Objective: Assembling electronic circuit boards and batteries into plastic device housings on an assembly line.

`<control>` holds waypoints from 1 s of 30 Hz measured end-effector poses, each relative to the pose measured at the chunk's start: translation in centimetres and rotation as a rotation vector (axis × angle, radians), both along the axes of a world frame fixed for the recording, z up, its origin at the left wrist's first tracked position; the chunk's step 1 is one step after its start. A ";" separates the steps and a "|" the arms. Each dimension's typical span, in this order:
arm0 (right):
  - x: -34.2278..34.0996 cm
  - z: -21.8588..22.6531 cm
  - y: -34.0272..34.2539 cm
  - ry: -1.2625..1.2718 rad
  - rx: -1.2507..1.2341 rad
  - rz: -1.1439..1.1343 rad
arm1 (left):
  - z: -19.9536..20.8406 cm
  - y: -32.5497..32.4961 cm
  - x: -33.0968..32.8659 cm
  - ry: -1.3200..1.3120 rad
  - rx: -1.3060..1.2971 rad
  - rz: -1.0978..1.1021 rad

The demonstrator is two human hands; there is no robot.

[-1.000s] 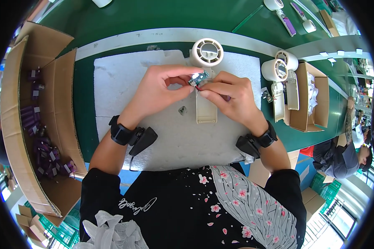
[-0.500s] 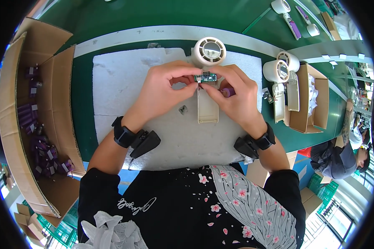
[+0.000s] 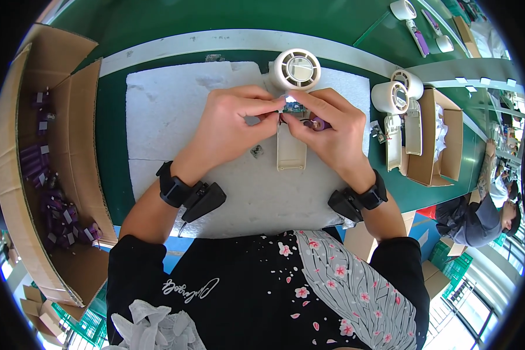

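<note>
White foam [image 3: 175, 105], left fingers [image 3: 266, 105], right fingers [image 3: 310, 104], narrowly pinching circuit board [image 3: 295, 108]

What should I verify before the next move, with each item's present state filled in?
1. Circuit board supported: ok, the left hand and right hand have fingertips at it.
2. Purple cylinder secured: ok, within the right hand's grasp.
3. Board's connections fully seated: cannot tell, too small and partly covered.
4. Handle shell open: ok, over the white foam.
5. Cylinder inside shell: not ok.
</note>
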State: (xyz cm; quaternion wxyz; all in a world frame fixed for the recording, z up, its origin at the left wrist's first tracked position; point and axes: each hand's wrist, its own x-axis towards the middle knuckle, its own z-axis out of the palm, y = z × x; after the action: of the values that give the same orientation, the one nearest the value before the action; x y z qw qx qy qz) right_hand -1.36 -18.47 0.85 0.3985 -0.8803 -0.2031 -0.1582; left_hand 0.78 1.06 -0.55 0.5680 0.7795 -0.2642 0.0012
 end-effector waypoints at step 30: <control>-0.9 1.0 -0.3 0.216 -0.022 -0.051 | 0.2 -1.3 -0.9 0.365 -0.058 -0.033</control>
State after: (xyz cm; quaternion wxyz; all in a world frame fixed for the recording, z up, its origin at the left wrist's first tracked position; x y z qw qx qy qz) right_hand -2.25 -18.72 1.81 0.4042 -0.9015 -0.1381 -0.0701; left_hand -0.14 -0.20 -0.35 0.6285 0.7457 -0.1695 -0.1420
